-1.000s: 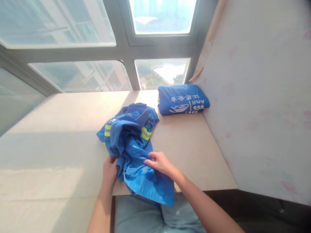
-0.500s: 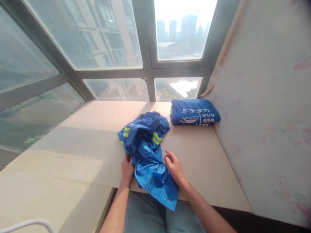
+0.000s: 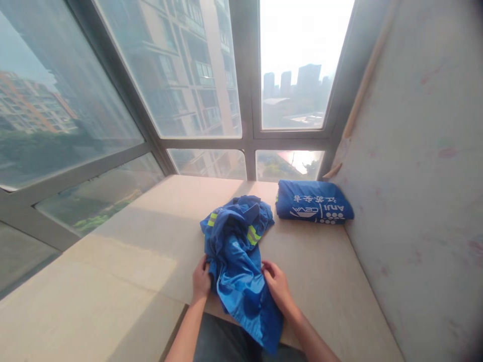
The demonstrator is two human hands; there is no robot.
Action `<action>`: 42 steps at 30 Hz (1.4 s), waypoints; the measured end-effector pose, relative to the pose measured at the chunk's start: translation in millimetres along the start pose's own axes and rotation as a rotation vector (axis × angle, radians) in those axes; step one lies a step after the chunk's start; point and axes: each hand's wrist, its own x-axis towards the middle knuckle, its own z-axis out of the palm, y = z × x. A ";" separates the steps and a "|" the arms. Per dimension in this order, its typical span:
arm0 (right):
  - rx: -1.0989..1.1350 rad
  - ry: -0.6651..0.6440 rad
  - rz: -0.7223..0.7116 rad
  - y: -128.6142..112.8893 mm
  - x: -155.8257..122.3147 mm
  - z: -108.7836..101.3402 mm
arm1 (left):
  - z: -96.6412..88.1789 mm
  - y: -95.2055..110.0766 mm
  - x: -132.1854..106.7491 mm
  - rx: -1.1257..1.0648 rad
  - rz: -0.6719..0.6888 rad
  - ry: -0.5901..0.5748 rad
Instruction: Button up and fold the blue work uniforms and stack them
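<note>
A crumpled blue work jacket (image 3: 241,261) with yellow-and-silver reflective strips lies in a heap on the pale tabletop, its near end hanging over the edge above my lap. At the jacket's left side, my left hand (image 3: 202,279) is closed on a fold, the fingertips partly hidden by cloth. Across from it, my right hand (image 3: 278,285) has its thumb and bent fingers at the jacket's right edge, pinching the fabric there.
A neatly folded blue garment (image 3: 313,201) with white printed lettering sits at the back right, near the patterned wall (image 3: 426,201). Grey-framed windows (image 3: 247,100) rise behind the pale tabletop (image 3: 124,251) and along its left. Buildings show outside.
The view has tilted up, so everything sits lower and further right. My right hand's fingers have drawn in against the jacket's edge. The jacket's heap keeps nearly the same shape.
</note>
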 end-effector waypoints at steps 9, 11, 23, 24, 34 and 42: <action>-0.366 0.013 -0.197 -32.2 96.8 30.5 | -71.4 -39.6 23.5 0.137 -0.108 -0.312; -0.568 0.011 -0.269 -53.1 124.0 46.0 | -80.7 -23.7 29.1 0.246 -0.083 -0.232; -0.671 -0.252 -0.662 -161.5 145.3 121.9 | -78.4 148.9 87.6 0.652 0.586 0.017; -0.634 -0.259 -0.658 -164.0 141.3 122.1 | -79.6 147.3 92.4 0.688 0.569 -0.014; -0.598 -0.337 -0.475 -109.0 130.8 102.8 | -162.0 86.5 79.3 0.742 0.228 -0.006; -0.629 -0.473 -0.582 -104.9 131.9 162.0 | -231.9 60.3 62.8 0.770 0.152 -0.017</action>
